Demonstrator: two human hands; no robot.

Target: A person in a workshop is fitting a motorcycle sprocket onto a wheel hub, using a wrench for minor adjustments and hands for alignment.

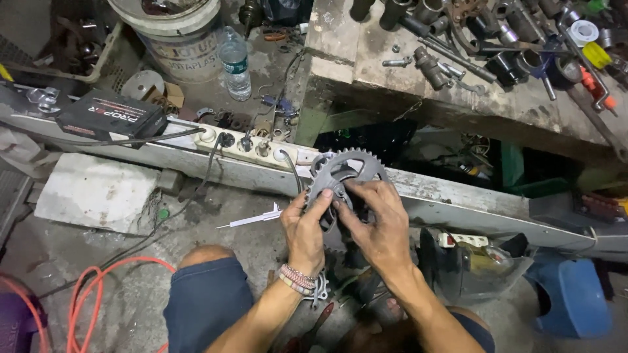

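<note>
Gripping the toothed sprocket in front of our knees, we've got the left hand and right hand both clamped on it, just above the grimy floor.

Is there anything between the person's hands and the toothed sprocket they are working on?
Nothing visible. Both hands already have the sprocket: the left hand grips its lower left side with fingers over the hub, and the right hand covers its lower right, fingertips at the centre. No tool, cable or other part lies between them.
</note>
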